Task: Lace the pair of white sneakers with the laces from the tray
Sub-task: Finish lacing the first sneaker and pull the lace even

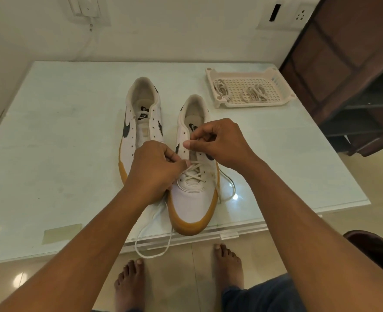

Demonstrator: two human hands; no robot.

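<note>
Half-laced white sneaker (192, 199) at the glass table's (51, 143) near edge, lace (195, 172) crossing its lower eyelets; our left hand (154, 170) pinches the lace there; our right hand (222, 143) pinches it higher; unlaced sneaker (141, 122) just left; tray (253, 105) with spare laces (254, 93) beyond.

- Two white sneakers stand side by side on the glass-topped desk (51, 131), toes toward the person.
- The right sneaker (192, 199) has lace (194, 172) crossed through its lower eyelets; the left sneaker (141, 113) is unlaced.
- The left hand (154, 170) pinches the lace at the eyelets.
- The right hand (217, 143) pinches the lace higher up.
- A tray (276, 102) holds two lace bundles (253, 93).
</note>
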